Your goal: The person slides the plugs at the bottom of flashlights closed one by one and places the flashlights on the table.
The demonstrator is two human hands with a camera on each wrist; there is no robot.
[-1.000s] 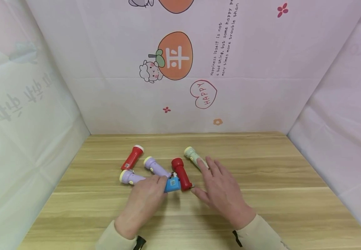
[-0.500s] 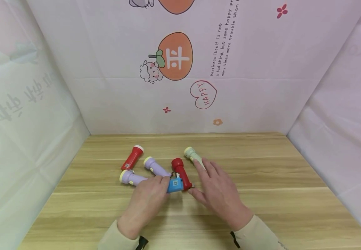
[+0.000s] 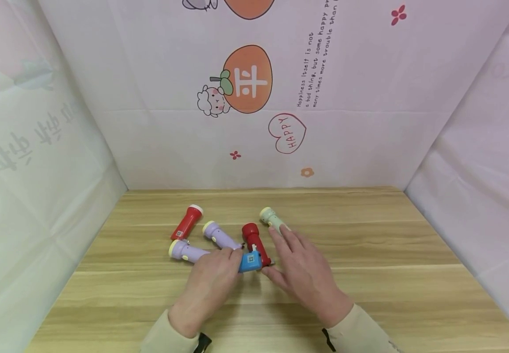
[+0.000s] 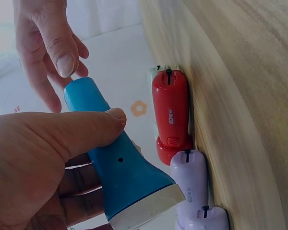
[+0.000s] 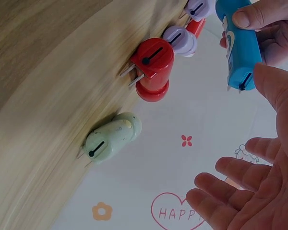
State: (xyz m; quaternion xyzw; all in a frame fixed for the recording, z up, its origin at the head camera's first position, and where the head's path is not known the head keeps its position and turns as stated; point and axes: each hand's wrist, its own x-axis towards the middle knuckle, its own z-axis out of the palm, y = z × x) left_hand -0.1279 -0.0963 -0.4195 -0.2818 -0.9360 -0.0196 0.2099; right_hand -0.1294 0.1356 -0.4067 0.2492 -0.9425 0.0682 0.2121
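Note:
My left hand grips a blue flashlight above the table, thumb along its upper side. In the left wrist view its wide white head points down and its tail tilts up towards my right hand. The right fingers are spread and hold nothing. The right thumb comes right at the flashlight's tail, where a black slider and two small metal prongs show in the right wrist view. Under the hands lie a red flashlight and a pale green flashlight, partly hidden by the right fingers.
Two lilac flashlights lie left of the red one, the nearer partly covered by the left hand. A red flashlight with a white rim is behind them. White printed cloth walls the wooden table at back and sides.
The left hand has carried the blue flashlight a little to the right, over the red one's tail. The right hand has shifted slightly left, closer to it. The lying flashlights have not moved.

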